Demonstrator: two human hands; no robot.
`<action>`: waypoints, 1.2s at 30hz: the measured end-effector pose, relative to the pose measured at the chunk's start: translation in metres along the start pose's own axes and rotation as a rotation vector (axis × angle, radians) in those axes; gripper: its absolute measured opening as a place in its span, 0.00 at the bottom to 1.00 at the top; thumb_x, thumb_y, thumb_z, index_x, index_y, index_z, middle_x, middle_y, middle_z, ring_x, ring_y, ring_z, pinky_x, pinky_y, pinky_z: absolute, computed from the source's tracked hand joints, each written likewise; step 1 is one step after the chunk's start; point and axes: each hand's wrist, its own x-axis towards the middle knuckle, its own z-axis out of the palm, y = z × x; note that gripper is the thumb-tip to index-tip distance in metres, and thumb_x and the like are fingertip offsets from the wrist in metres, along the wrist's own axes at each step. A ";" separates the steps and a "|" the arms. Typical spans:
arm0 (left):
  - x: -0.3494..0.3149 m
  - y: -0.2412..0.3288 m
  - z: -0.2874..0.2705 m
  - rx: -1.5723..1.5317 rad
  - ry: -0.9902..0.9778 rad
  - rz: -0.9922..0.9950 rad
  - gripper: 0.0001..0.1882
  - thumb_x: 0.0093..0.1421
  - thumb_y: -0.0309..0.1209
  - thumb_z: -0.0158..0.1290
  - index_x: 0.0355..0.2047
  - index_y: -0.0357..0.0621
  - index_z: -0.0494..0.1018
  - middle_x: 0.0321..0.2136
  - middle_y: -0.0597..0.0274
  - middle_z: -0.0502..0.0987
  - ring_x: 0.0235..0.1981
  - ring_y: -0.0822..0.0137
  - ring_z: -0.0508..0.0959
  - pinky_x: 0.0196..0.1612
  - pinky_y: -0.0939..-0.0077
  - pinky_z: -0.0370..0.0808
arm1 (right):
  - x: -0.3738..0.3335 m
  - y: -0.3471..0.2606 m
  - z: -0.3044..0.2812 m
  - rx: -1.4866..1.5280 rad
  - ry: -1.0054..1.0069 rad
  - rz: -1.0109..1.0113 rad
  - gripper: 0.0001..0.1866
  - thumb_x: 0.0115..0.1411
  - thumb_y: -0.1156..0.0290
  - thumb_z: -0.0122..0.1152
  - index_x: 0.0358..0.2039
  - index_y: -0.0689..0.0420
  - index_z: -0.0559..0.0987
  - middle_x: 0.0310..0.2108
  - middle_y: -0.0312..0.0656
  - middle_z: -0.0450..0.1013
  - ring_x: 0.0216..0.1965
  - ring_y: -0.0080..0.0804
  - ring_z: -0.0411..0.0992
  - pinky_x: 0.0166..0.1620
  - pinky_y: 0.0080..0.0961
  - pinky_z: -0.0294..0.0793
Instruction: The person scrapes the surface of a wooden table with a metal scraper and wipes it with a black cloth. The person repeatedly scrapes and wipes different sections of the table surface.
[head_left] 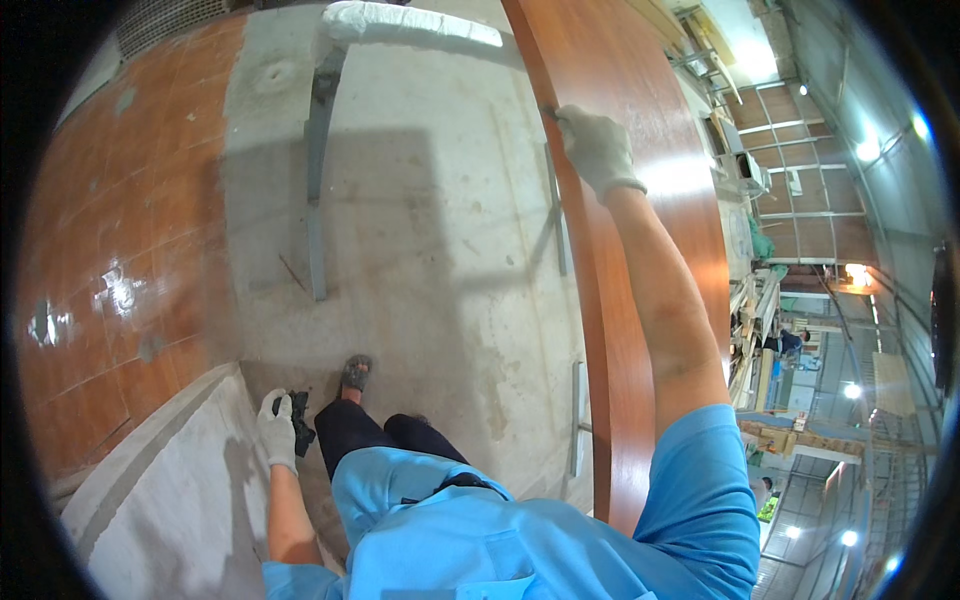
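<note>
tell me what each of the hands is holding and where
Right hand grips the upright red-brown wooden panel by its near edge; left hand holds a small dark object.

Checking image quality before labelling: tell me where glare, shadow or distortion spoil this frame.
Head view: glare whitens the red-brown panel beside the right hand and glints off the floor tiles; a broad shadow darkens the concrete floor; fisheye bends the panel's edge; the left hand is dim but legible.

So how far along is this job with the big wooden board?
Done: the board stands upright on its edge. In hand: the gloved right hand grips its edge, and the left hand holds a dark rag. What is left is unclear; the metal frame on the floor is untouched.
</note>
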 end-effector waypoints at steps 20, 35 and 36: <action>-0.004 0.017 -0.017 -0.011 0.016 -0.057 0.15 0.68 0.34 0.57 0.50 0.38 0.80 0.47 0.52 0.83 0.50 0.57 0.80 0.56 0.67 0.73 | 0.027 0.005 0.008 0.086 0.093 0.058 0.12 0.72 0.62 0.52 0.45 0.51 0.82 0.37 0.48 0.83 0.40 0.52 0.82 0.43 0.49 0.80; -0.001 -0.010 -0.010 -0.092 0.025 -0.011 0.14 0.68 0.29 0.57 0.50 0.34 0.79 0.45 0.54 0.83 0.46 0.61 0.81 0.52 0.70 0.76 | 0.031 -0.008 0.002 -0.180 -0.074 -0.049 0.10 0.68 0.66 0.54 0.42 0.51 0.83 0.37 0.48 0.83 0.40 0.52 0.82 0.44 0.49 0.81; 0.000 -0.013 -0.011 -0.080 0.024 -0.008 0.14 0.69 0.30 0.57 0.50 0.34 0.79 0.45 0.53 0.83 0.46 0.61 0.81 0.53 0.70 0.76 | 0.030 -0.009 0.001 -0.177 -0.083 -0.045 0.10 0.68 0.66 0.54 0.42 0.51 0.83 0.37 0.48 0.83 0.40 0.52 0.83 0.44 0.49 0.81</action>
